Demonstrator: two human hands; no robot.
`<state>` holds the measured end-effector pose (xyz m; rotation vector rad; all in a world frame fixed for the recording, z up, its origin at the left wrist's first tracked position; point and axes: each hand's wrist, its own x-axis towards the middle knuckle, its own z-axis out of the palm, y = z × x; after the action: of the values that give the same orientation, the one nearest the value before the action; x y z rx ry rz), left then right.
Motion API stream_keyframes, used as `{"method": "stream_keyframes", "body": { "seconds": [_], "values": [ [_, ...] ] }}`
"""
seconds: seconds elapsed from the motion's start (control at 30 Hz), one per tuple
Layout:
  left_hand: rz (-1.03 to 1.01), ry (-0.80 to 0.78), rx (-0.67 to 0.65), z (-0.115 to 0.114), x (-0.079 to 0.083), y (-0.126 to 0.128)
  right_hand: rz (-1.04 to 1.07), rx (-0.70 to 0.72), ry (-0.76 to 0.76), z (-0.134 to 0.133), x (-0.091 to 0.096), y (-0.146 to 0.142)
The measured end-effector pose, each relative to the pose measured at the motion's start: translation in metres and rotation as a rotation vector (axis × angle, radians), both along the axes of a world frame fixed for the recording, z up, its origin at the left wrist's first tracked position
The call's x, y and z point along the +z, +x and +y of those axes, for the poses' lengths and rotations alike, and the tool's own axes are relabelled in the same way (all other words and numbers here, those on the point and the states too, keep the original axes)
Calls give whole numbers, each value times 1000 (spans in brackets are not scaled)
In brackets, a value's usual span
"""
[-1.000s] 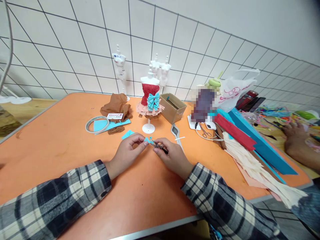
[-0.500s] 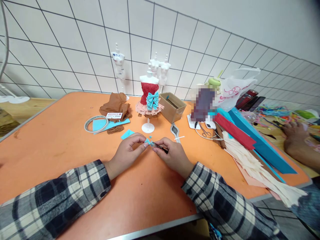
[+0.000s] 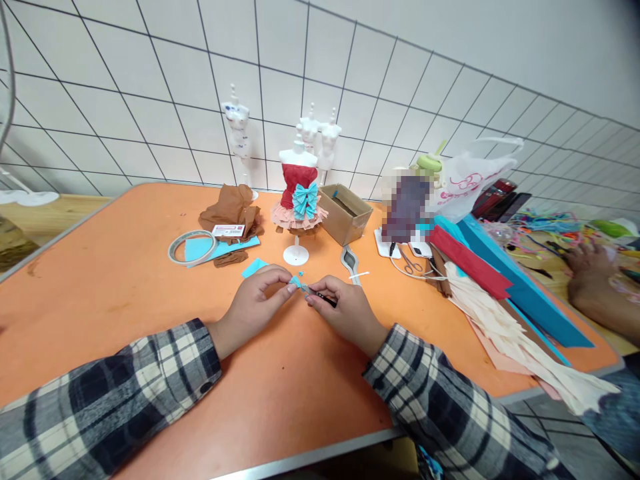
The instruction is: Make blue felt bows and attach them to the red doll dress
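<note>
Between the thumb and fingers of my left hand [image 3: 261, 293] is a small folded piece of light blue crepe paper [image 3: 295, 283]. My right hand [image 3: 346, 310] is closed around slim black tweezers [image 3: 324, 297], whose tips meet the blue piece. A tiny blue scrap lies just beyond my fingertips. Behind my hands stands a small white dress form [image 3: 299, 160] in a red bodice with a blue bow [image 3: 305, 201] and a pink ruffled skirt [image 3: 283, 218]. A flat blue paper piece [image 3: 254, 267] lies beside my left hand.
At left are a tape roll [image 3: 175, 249] and brown crepe paper [image 3: 227, 205]. A cardboard box [image 3: 345, 227], grey-handled tool [image 3: 349, 261], scissors [image 3: 412, 267] and paper strips [image 3: 485, 303] lie to the right. More dress forms [image 3: 237, 123] stand behind. Another person's hand [image 3: 593, 260] is at far right.
Both hands stay almost in place. The blue piece and the tweezers' tips have shifted very slightly between my fingers.
</note>
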<state>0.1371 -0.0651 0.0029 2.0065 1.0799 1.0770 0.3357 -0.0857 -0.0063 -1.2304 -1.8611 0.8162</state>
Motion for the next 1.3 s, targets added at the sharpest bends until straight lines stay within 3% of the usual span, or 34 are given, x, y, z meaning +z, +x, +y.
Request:
{"method": "stream_keyframes", "body": {
  "seconds": [0.4,1.3],
  "values": [
    [-33,-31,-6,0,0,1,226,33,-158,0,-6,-4],
    [-91,-109,60,2,-6,3,255,30,-183,0,-7,-5]
  ]
}}
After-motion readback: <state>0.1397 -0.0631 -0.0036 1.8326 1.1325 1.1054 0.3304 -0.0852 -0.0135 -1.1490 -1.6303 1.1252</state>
